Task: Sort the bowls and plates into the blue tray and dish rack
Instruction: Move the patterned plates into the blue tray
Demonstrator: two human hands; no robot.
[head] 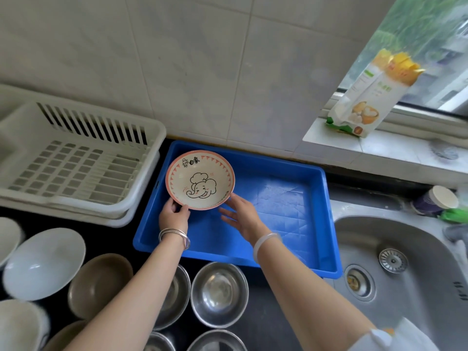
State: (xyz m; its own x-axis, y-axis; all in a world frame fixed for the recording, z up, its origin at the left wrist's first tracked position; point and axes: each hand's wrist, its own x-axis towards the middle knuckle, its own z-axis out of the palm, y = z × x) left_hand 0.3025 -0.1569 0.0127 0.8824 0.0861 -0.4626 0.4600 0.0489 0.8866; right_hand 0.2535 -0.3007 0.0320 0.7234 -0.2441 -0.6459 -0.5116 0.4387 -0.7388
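Pinching elephant bowl [200, 179]: left hand [173, 216]; right hand [243, 216] just beside.

An elephant-print bowl [200, 179] is gripped at its 7 o'clock rim by the left hand [173, 216] over the blue tray's [278, 224] 10 o'clock corner. The right hand [240, 216] is held straight-fingered at the bowl's 4 o'clock.

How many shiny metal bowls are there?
4 steel bowls: one near the blue plastic tray, one under the left forearm, two at the bottom edge; more may be hidden.
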